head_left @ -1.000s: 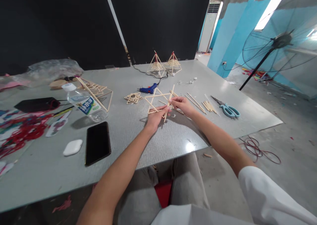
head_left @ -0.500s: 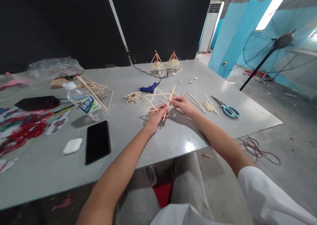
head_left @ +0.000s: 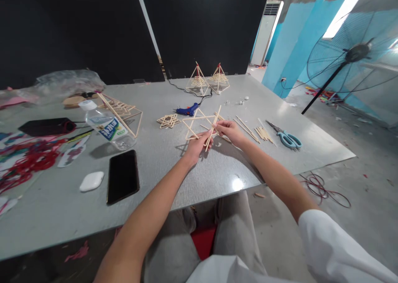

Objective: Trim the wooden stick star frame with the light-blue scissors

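My left hand [head_left: 195, 147] is closed on a star-shaped frame of thin wooden sticks [head_left: 190, 127], held just over the table's front part. Fingers of my right hand [head_left: 228, 130] pinch the sticks at the frame's right corner, where several cross. One stick [head_left: 218, 112] juts up past my fingertips, and its lower end shows below them. Exactly which stick each hand grips is partly hidden by the fingers. Left of the frame lies a smaller stick star [head_left: 168, 121]. Behind it rests a blue glue gun [head_left: 187, 110]. Loose sticks [head_left: 263, 134] lie right of my right hand.
Blue-handled scissors [head_left: 287, 138] lie at the right of the grey table [head_left: 174, 183]. Two stick pyramids [head_left: 197, 81] stand at the back. On the left are a plastic bottle [head_left: 107, 125], a phone [head_left: 123, 177], a white case [head_left: 91, 181] and red yarn [head_left: 34, 160].
The view has shifted very slightly. Both hands keep the same grip on the stick frame, with barely any finger movement.
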